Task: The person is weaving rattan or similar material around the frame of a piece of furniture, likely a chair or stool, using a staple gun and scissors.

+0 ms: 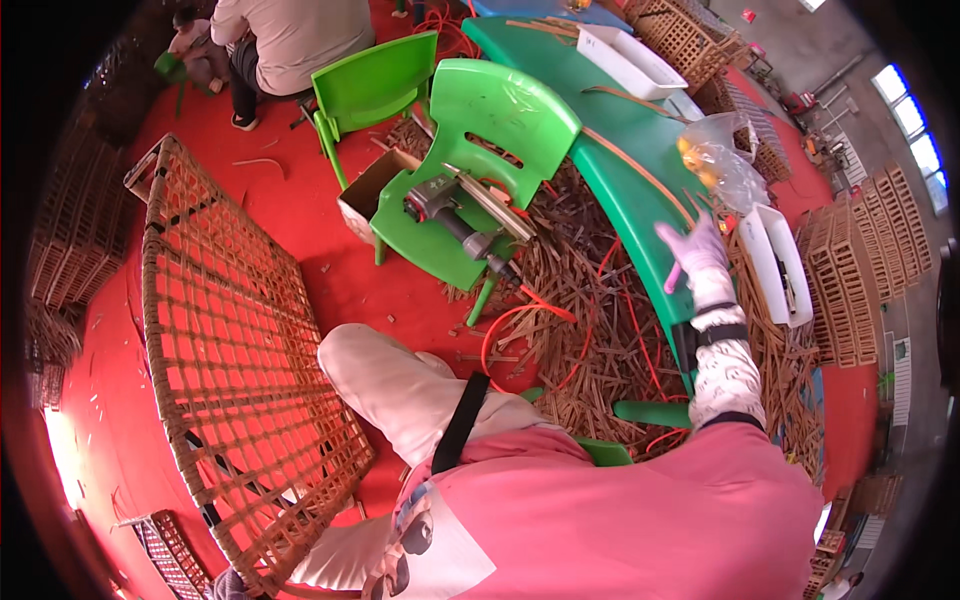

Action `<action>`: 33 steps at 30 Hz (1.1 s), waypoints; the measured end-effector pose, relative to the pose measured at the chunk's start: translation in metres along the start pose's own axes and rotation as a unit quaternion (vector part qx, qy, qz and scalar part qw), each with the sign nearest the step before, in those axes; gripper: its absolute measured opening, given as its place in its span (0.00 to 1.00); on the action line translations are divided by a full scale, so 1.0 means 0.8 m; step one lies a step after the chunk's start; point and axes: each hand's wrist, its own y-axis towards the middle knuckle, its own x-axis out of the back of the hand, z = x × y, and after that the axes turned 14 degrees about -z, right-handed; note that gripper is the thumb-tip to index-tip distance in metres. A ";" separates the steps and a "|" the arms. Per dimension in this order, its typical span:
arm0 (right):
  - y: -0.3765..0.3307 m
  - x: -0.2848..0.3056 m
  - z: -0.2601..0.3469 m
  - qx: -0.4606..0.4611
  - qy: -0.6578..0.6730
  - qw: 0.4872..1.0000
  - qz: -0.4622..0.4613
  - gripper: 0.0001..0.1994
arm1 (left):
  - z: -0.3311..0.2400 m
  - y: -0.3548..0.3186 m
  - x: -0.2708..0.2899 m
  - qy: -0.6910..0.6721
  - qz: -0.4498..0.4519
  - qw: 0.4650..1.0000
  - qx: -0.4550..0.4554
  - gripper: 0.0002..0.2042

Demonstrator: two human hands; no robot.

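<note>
My right hand point(695, 250), in a pale glove with a patterned sleeve, reaches out over the near edge of the long green table point(620, 170), fingers spread and blurred. A small pink thing point(672, 278) shows just under its heel; whether the hand holds it is unclear. A big woven rattan panel point(230, 340) leans across my left knee over the red floor. Only a sliver of my gloved left hand point(228, 584) shows at the bottom edge, at the panel's lower corner; its grip is hidden.
A green chair point(500, 110) ahead carries a nail gun point(450, 215) with an orange hose point(520, 315). Cut rattan strips point(590, 330) litter the floor. White trays point(775, 262), a plastic bag point(715, 155) and a cardboard box point(365, 190) are nearby. Another person point(290, 40) sits beyond.
</note>
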 end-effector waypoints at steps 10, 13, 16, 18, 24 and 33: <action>0.026 -0.054 -0.110 0.082 0.189 0.957 0.205 0.20 | -0.014 -0.034 0.014 0.001 0.027 0.999 0.043 0.15; 0.077 -0.071 -0.160 -0.014 0.051 0.981 0.187 0.13 | -0.059 -0.004 -0.006 0.025 -0.084 0.996 -0.032 0.13; 0.094 -0.084 -0.126 -0.043 0.043 0.994 0.087 0.16 | -0.051 -0.015 -0.005 0.076 -0.073 0.992 -0.075 0.15; 0.094 -0.078 -0.061 -0.043 -0.046 0.996 0.061 0.19 | -0.049 -0.029 -0.007 0.110 -0.090 0.986 -0.091 0.15; -0.074 0.002 0.166 0.321 0.254 0.899 0.157 0.34 | -0.060 -0.007 0.025 -0.066 -0.052 0.995 0.047 0.13; -0.377 0.015 0.388 0.857 0.387 0.337 -0.046 0.30 | -0.070 -0.006 0.044 -0.413 -0.131 0.785 0.443 0.05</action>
